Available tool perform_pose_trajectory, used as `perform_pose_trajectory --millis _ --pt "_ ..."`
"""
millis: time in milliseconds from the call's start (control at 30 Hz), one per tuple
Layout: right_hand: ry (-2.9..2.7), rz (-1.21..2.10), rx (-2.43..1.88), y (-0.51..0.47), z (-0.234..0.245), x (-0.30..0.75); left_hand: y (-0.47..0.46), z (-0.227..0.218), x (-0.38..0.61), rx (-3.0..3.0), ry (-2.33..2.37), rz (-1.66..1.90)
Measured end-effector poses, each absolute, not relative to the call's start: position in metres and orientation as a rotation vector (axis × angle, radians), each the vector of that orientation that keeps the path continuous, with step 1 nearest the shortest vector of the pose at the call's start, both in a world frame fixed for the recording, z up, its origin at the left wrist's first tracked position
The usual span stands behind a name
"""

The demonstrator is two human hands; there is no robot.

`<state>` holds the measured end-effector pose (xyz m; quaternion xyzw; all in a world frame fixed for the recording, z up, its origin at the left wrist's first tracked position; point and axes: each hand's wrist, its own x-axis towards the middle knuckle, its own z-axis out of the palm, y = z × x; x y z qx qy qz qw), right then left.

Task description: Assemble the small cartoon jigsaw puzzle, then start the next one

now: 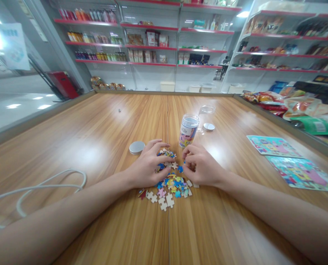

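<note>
A loose heap of jigsaw puzzle pieces (173,180) lies on the wooden table, some with colourful print up and others pale side up. My left hand (151,163) rests over the left side of the heap, fingers spread and curved around pieces. At the heap's right edge, my right hand (198,165) has its fingers curled in towards the thumb; whatever they may hold is hidden. Just behind that hand stands a clear jar (188,130) with a colourful label, its top uncovered. A silver lid (136,147) lies beyond my left hand.
Behind the labelled jar are a clear container (206,110) and a smaller silver lid (208,127). Two printed picture sheets (304,173) lie at right. A pale cable (56,186) loops at left. Packaged goods (313,125) sit past the right edge; stocked shelves (153,46) line the back.
</note>
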<state>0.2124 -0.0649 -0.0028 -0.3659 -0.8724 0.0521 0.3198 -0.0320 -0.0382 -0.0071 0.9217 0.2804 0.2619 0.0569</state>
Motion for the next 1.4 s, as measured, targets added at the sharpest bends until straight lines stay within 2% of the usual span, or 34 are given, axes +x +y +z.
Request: perform_pose_trajectory --millis 633,733,900,1233,1400 --pt "-2.213 0.187 -0.905 -0.062 -0.005 0.204 -0.038 -0.005 -0.031 2.739 0.886 0.841" --pt "-2.137 0.112 -0.929 -0.059 -0.005 0.206 -0.037 -0.005 -0.030 2.714 0.858 0.857" --pt "-2.244 -0.025 -1.034 -0.058 -0.008 0.209 -0.036 -0.002 -0.030 2.685 0.816 0.919" --pt "-2.403 0.007 -0.950 -0.068 -0.002 0.203 -0.032 -0.004 -0.031 2.682 0.820 1.163" --pt "-2.333 0.031 -0.926 -0.065 -0.006 0.205 -0.031 -0.005 -0.030 2.694 0.768 1.091"
